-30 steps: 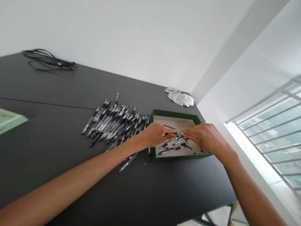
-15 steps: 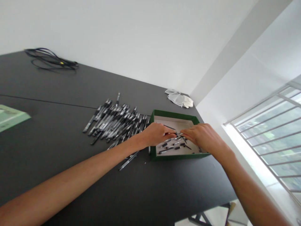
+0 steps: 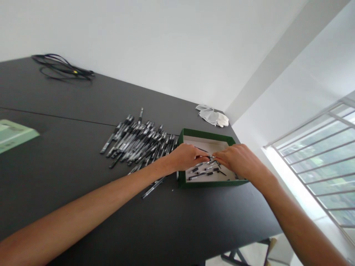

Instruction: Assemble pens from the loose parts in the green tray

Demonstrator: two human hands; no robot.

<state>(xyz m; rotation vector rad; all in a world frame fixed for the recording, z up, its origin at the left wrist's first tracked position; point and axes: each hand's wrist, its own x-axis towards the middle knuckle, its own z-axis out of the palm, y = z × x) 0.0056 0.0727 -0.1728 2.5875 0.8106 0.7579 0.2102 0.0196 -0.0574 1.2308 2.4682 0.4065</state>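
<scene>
My left hand [image 3: 186, 156] and my right hand [image 3: 239, 161] meet over a shallow green box [image 3: 203, 134] with a white floor. Both hands are closed in a pinch on a small pen part [image 3: 210, 159] held between them above the box. Several loose pen parts [image 3: 200, 173], caps and thin refills, lie on the box floor under the hands. To the left of the box a heap of black pens [image 3: 138, 142] lies on the black table [image 3: 69, 155].
A white cloth [image 3: 213, 115] lies at the far corner of the table. A coil of black cable [image 3: 59, 68] sits at the far left. A green sheet [image 3: 13, 133] lies at the left edge. The table ends just right of the box, beside a barred window [image 3: 324, 162].
The hands stay together over the box, fingers shifting slightly on the small part. The view has drifted a little, so things sit slightly higher and to the right.
</scene>
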